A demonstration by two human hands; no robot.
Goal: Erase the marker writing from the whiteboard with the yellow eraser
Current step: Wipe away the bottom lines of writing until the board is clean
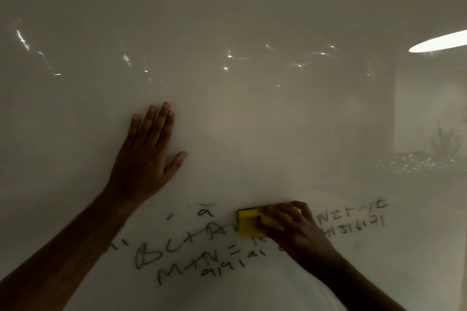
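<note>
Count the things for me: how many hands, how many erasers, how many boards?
Hands: 2, the left hand flat on the board, the right hand holding the eraser
Erasers: 1, the yellow eraser
Boards: 1, the whiteboard with marker writing
Total: 4

This looks like an office or classroom — a large glossy whiteboard (227, 20) fills nearly the whole frame, with marker writing (177, 255) at its lower centre. At the right edge it reflects a long ceiling light (439, 44) and a potted plant (444, 141) — dim indoor surroundings.
</note>
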